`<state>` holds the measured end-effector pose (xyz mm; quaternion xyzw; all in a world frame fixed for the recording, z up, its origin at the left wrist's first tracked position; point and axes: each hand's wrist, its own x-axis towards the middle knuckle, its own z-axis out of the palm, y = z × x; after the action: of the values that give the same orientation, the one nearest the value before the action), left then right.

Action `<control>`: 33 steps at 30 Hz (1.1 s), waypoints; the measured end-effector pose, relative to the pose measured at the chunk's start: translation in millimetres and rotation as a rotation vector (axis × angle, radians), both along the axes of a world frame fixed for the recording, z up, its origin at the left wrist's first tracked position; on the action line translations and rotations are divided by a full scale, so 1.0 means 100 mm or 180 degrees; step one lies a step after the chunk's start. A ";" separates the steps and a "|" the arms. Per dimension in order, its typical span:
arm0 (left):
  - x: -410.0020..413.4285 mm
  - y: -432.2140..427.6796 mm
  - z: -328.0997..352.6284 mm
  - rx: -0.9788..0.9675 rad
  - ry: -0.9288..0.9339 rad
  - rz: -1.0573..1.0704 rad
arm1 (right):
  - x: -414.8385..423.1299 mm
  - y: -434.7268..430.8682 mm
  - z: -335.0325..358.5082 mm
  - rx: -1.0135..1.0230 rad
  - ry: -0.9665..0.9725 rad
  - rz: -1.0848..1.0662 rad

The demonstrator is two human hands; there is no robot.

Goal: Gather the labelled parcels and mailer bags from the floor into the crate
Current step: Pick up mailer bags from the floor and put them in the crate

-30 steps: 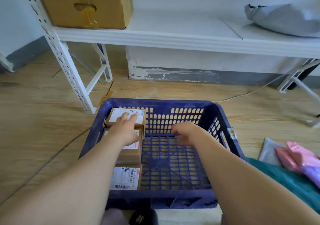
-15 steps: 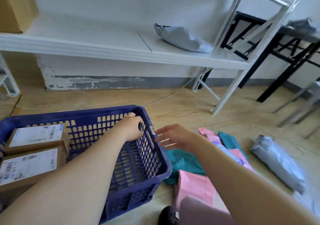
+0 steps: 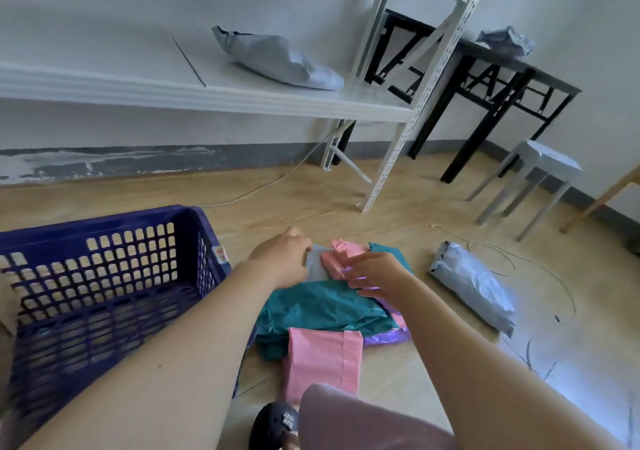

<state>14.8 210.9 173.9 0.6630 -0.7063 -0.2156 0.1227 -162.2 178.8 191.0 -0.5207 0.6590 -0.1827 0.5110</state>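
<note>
Hands come close together over the heap of mailer bags on the floor, near each other but not touching. The left hand (image 3: 280, 259) lies knuckles-up at the heap's ten o'clock edge, fingertips tucked down against a pale grey mailer (image 3: 314, 266). They are hidden beneath the hand, so I cannot tell whether they pinch it or merely touch it. The right hand (image 3: 377, 274) hovers at about two o'clock, fingers spread and loose, holding nothing, just over a small pink mailer (image 3: 341, 257) and the teal mailer (image 3: 322, 311). Both forearms reach forward and converge, wrists low.

This looks like the start of a scoop. The films look slippery, so it would go best with the left fingers slid under the lowest bag and the right palm pressing from above. The bags could then lift as one clamped stack rather than by a corner.

A larger pink mailer (image 3: 323, 359) lies at the heap's six o'clock, and a purple mailer (image 3: 388, 337) peeks out at four. A grey mailer bag (image 3: 474, 283) lies apart at three o'clock. The blue crate (image 3: 104, 276) stands just beside the heap at nine o'clock, so the carry is short, up and over its near wall.
</note>
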 end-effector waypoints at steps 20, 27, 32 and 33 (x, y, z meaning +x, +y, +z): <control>-0.62 -0.43 -1.30 0.0907 -0.0315 -0.0427 | -0.39 -0.16 -1.79 0.0435 0.1085 -0.0210; -0.61 -0.54 -1.70 0.1489 -0.0530 -0.0407 | -0.24 -0.26 -2.15 0.1199 0.0921 -0.0321; -0.63 -0.57 -1.97 0.1882 -0.0681 -0.0327 | -0.12 -0.30 -2.30 0.1074 0.0990 -0.0022; -0.66 -0.57 -2.02 0.1972 -0.0690 -0.0326 | -0.13 -0.30 -2.32 0.1101 0.0950 -0.0059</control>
<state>-50.9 153.6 -28.6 0.6516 -0.6485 -0.3542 -0.1716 -175.3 148.3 -40.9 -0.4405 0.7536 0.0073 0.4878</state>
